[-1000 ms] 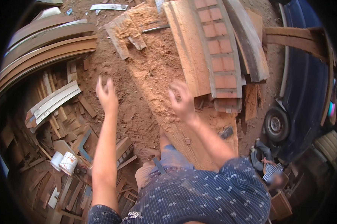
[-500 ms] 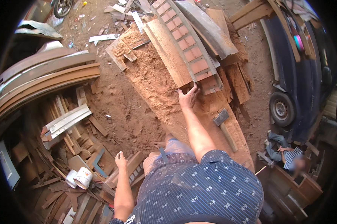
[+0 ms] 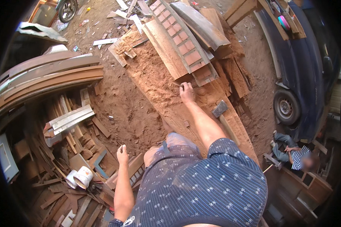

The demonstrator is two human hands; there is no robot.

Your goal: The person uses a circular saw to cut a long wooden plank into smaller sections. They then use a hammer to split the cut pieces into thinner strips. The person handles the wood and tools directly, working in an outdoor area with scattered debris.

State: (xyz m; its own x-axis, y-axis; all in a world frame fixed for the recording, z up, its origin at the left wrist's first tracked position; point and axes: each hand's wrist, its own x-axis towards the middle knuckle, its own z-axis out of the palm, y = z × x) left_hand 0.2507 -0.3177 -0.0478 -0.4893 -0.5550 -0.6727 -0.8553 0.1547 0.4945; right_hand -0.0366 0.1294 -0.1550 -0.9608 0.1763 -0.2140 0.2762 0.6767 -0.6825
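My right hand (image 3: 187,92) is over the sawdust-covered wooden bench (image 3: 155,87), its fingers curled. A small dark bit shows at the fingertips, too small to name. Just beyond lies the near end of a long narrow wooden frame (image 3: 185,47) with reddish squares between its crosspieces, apart from my hand. Under its left side is a wide pale board (image 3: 165,51). To the right of my forearm rests a hammer (image 3: 219,109) with a dark block head and wooden handle. My left hand (image 3: 122,154) hangs away from the bench, fingers folded; anything inside is hidden.
Scrap wood (image 3: 64,151) and two white buckets (image 3: 83,178) crowd the left. Stacked long planks (image 3: 49,83) stand farther up there. A dark vehicle (image 3: 306,75) is parked at right, with a person in a striped top (image 3: 297,157) below it. More boards (image 3: 204,26) lie beside the frame.
My right hand has come off the frame's near corner and drawn back toward me, its fingers curling. The left hand stays low at the left. The whole view has shifted slightly.
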